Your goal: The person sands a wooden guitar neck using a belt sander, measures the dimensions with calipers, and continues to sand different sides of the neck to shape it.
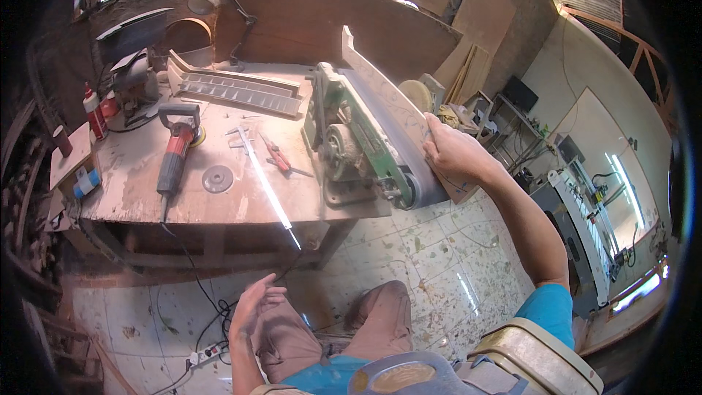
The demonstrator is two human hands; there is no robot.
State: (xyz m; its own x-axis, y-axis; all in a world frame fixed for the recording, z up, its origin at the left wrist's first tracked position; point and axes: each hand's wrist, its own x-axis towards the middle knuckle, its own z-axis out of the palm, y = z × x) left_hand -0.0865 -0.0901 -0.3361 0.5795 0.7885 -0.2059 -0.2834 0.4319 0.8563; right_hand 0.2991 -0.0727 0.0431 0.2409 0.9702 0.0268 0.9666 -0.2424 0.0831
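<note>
My right hand (458,151) grips the near end of a long flat wooden workpiece (384,82) with blue markings on its face. The workpiece stands on edge along the right side of a green belt sander (364,142), whose grey abrasive belt (403,140) looks blurred. Some of my right fingers are hidden behind the wood. Over my lap, away from the bench, my left hand (263,296) is raised with its fingers partly bent and nothing in it.
On the wooden workbench (123,197) lie a red and black angle polisher (178,151), a grey disc (218,179), a caliper (263,181), red-handled pliers (278,154) and a slatted wooden frame (241,93). A power strip (205,355) with cables lies on the tiled floor.
</note>
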